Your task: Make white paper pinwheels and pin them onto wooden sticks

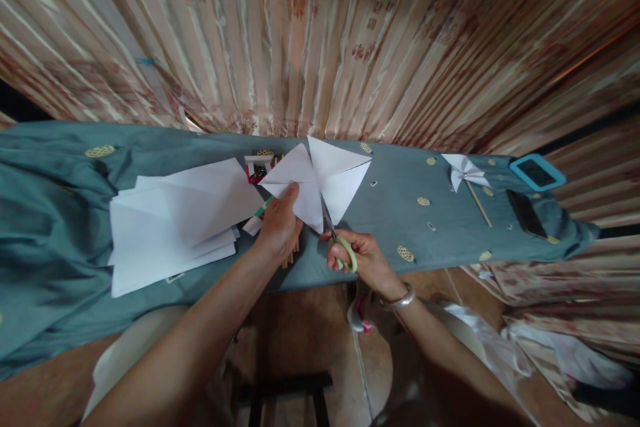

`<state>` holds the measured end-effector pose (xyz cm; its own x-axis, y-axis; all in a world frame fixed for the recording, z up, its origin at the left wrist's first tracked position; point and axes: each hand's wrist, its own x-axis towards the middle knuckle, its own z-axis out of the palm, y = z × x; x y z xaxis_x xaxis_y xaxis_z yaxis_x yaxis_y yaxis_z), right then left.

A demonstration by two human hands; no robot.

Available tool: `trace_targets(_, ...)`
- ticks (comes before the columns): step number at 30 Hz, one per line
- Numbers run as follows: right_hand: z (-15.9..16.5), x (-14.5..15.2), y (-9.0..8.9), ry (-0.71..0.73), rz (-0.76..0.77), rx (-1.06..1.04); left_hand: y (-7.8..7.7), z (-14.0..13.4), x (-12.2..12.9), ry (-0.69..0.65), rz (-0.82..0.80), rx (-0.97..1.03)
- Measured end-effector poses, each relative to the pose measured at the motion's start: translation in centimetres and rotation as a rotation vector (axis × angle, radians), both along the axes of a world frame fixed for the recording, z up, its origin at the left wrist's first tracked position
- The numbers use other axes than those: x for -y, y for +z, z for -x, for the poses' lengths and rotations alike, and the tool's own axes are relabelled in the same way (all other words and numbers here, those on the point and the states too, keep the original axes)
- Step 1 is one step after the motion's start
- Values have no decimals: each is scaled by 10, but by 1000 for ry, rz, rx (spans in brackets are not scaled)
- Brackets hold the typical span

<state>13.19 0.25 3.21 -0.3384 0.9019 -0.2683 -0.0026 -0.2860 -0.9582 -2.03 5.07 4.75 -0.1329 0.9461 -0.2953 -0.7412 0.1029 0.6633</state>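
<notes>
My left hand [283,220] pinches a square of white paper [345,177] that has slits cut in from its corners. In my right hand [357,253] is a pair of scissors [346,255] with light green handles, my fingers through the loops. The scissor blades lie in a slit at the paper's near corner. Under and beside my left hand are several thin wooden sticks [291,255], partly hidden. A small red and white box [257,169] with dark bits inside sits just behind the paper.
A stack of white paper sheets [175,220] lies at the left on the blue-green cloth [395,207]. To the right are a white paper pinwheel [466,173] on a stick, a black phone [526,213] and a blue-framed device [537,172]. A patterned curtain [310,33] hangs behind.
</notes>
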Motion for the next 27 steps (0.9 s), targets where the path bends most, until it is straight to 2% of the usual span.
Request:
trace_targets(18,1,-1,-2,-12,-28,6,2,-3,0,10,-23,-5)
trace_targets(27,2,-1,-1,-30,-29,12,2,-3,1,0,20,-14)
